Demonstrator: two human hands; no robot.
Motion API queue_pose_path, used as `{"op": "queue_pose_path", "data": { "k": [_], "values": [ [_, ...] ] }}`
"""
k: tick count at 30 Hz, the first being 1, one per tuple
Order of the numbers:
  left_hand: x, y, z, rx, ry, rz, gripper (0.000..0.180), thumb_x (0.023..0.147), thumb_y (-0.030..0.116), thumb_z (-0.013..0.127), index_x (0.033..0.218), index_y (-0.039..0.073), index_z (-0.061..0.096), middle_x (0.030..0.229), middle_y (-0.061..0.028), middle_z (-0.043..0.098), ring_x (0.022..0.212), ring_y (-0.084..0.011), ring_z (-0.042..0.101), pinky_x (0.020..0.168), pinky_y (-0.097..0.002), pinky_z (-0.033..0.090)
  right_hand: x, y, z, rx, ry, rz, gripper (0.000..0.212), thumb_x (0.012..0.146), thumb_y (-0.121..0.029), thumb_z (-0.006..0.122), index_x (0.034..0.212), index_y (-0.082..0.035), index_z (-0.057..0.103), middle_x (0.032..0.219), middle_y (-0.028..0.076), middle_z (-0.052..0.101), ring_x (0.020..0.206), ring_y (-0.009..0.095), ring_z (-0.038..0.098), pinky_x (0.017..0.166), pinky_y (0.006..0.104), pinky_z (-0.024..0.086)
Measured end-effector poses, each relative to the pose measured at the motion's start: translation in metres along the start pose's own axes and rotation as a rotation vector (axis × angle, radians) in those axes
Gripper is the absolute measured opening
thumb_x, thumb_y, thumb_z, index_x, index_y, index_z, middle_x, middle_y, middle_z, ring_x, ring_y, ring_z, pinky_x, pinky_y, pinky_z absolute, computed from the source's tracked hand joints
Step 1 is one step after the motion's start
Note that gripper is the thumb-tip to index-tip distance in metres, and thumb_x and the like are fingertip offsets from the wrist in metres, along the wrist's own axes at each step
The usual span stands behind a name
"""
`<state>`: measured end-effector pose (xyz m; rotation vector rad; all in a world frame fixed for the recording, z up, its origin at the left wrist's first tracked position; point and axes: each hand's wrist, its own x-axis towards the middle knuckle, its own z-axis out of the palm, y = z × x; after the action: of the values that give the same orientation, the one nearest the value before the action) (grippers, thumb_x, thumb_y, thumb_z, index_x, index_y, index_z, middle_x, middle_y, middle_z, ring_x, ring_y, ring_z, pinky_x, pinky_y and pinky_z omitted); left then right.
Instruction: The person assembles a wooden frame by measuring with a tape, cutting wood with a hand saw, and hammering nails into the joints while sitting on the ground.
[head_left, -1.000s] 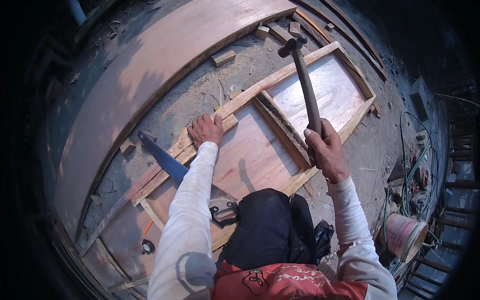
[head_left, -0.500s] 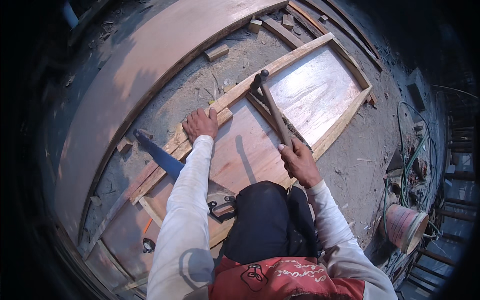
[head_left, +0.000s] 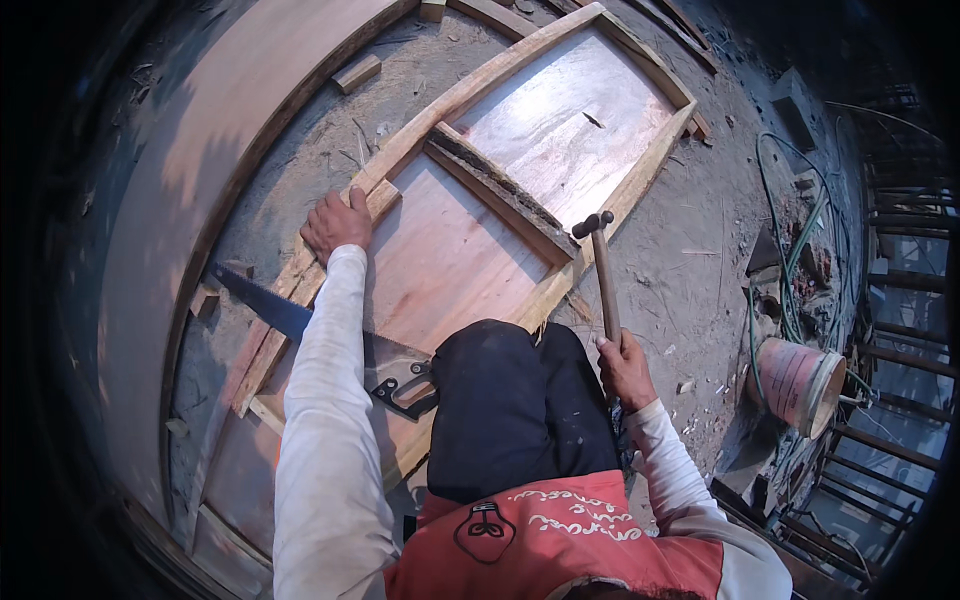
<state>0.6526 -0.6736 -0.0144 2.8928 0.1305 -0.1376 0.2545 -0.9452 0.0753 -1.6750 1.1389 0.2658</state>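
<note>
My left hand (head_left: 337,224) is closed over the upper side rail (head_left: 425,120) of a long wooden frame, beside a short batten (head_left: 383,198) lying along it. In my right hand (head_left: 626,372) is a hammer (head_left: 606,280), gripped low on its wooden handle. The hammer's dark head is up, near the end of a rough-edged crosspiece (head_left: 505,195) where it meets the lower rail (head_left: 635,190). Reddish plywood (head_left: 455,255) fills the frame. A handsaw (head_left: 262,303) with a blue blade and a black handle lies across it, partly hidden under my left forearm.
A large curved panel (head_left: 235,130) lies on the ground at the left. Wood offcuts (head_left: 357,74) are scattered between it and the frame. To the right are a dirty bucket (head_left: 797,385), a green hose (head_left: 790,290) and rubble. My knees cover part of the frame.
My right hand has carried the hammer right and nearer, from above the crosspiece toward its lower end. The view has shifted; my left hand remains on the rail.
</note>
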Motion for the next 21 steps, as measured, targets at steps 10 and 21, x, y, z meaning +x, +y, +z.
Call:
{"op": "queue_pose_path", "data": {
  "k": [10, 21],
  "values": [
    [-0.002, -0.001, 0.005, 0.039, 0.022, -0.008, 0.056, 0.096, 0.053, 0.047, 0.117, 0.005, 0.067, 0.124, -0.0178, 0.066, 0.120, -0.0349, 0.058, 0.104, -0.0510, 0.036, -0.023, -0.003, 0.004, 0.093, 0.437, -0.729, 0.022, 0.102, -0.027, 0.057, 0.104, -0.008, 0.045, 0.076, 0.008, 0.056, 0.056, 0.018, 0.055, 0.051, 0.0317, 0.046],
    [-0.003, -0.016, 0.005, 0.069, 0.039, -0.021, 0.057, 0.097, 0.054, 0.046, 0.119, 0.005, 0.066, 0.125, -0.0179, 0.066, 0.120, -0.0348, 0.058, 0.105, -0.0506, 0.036, -0.062, -0.117, -0.037, 0.452, 0.259, -0.923, 0.027, 0.102, -0.030, 0.058, 0.106, -0.006, 0.045, 0.076, 0.004, 0.052, 0.053, 0.011, 0.047, 0.045, 0.0270, 0.041]
  ]
}}
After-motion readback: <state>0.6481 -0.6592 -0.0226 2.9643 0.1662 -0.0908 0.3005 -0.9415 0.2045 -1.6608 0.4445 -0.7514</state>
